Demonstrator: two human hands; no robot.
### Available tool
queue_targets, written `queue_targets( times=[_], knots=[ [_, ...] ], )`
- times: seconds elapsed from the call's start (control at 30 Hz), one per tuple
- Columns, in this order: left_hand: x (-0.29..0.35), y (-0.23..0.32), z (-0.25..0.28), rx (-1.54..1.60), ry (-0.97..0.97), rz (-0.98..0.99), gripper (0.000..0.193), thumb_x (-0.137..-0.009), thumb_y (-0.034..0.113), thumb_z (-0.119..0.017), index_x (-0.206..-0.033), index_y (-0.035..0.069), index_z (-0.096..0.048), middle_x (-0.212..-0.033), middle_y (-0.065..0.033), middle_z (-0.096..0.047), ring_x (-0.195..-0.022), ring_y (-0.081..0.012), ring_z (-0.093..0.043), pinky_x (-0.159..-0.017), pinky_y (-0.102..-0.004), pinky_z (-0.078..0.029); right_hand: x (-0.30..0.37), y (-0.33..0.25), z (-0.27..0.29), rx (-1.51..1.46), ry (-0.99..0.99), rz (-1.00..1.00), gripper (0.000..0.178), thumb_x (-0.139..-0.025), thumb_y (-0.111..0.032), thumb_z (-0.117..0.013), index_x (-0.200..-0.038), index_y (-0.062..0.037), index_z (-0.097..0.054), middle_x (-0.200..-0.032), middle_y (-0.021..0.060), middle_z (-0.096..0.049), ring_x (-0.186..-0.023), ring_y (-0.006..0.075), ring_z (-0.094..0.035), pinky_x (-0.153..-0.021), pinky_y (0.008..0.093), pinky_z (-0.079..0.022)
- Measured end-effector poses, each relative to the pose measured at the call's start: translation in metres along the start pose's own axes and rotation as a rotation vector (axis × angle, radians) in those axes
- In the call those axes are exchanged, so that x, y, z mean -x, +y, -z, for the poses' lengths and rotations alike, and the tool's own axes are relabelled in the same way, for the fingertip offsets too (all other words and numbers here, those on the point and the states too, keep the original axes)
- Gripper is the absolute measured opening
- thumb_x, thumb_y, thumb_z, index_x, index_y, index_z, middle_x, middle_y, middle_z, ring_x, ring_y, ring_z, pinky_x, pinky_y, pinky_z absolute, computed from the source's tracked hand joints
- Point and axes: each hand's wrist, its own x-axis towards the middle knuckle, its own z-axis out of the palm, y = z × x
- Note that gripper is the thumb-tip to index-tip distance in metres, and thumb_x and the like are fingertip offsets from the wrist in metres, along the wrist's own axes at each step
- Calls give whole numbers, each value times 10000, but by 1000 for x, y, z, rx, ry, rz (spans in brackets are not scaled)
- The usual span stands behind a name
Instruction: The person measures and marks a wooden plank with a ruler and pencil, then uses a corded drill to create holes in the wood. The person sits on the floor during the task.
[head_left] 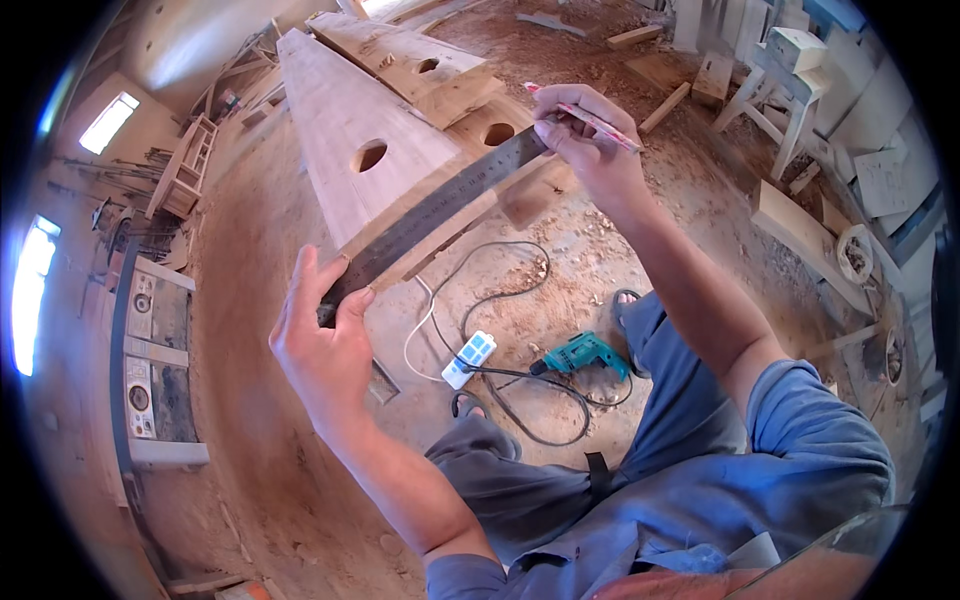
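Note:
A dark steel ruler (440, 205) stretches between my hands, slanting across the near end of a pale, tapered wooden board (335, 120). My left hand (325, 345) pinches its lower left end between thumb and fingers. At the upper right end, my right hand (590, 145) is closed with the thumb against the ruler. That same hand also carries a red and white pencil (600, 124) lying across its fingers. The board has a round hole near its end. I cannot tell whether the ruler touches the board.
A second holed plank (400, 50) lies alongside. Below, a teal power drill (585, 355), a white power strip (468, 360) and looped cables rest on the dusty floor by my feet. Wood offcuts and a white stool (780, 85) stand right; a wooden frame with speaker-like round parts (160, 350) leans left.

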Motion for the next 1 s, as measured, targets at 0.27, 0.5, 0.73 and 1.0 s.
queue_targets(
  times=[0.27, 0.5, 0.73, 1.0],
  knots=[
    [3, -1, -1, -30, 8, 1, 599, -754, -74, -790, -1328, -48, -620, -1110, -167, -769, -1080, -263, -723, -995, -377, -523, 0, -14, -3, -160, 65, -196, 221, -899, 14, -699, -1117, -25, -712, -936, 29, -679, -773, 76, -633, -637, 241, -572],
    [8, -13, 22, -70, 64, 19, 388, -746, -54, -794, -1116, 57, -759, -1282, -194, -697, -1166, -326, -678, -974, -400, -546, 12, -25, -23, -140, -56, -180, 219, -905, 19, -693, -1122, -10, -703, -943, 39, -685, -772, 73, -636, -638, 235, -568],
    [15, -25, 27, -56, 95, 40, 397, -737, -56, -806, -1115, 55, -757, -1276, -196, -700, -1179, -326, -673, -987, -397, -540, 13, -21, -38, -171, -85, -144, 247, -910, 43, -674, -1150, -10, -704, -968, 64, -693, -802, 88, -651, -646, 233, -562],
    [18, -28, 33, -28, 58, 113, 419, -753, -65, -789, -1155, 45, -753, -1350, -221, -657, -1308, -313, -599, -1080, -392, -466, 13, -20, -45, -190, -86, -167, 239, -902, 3, -719, -1138, -27, -696, -957, 30, -694, -747, 61, -606, -652, 224, -540]
  ],
)
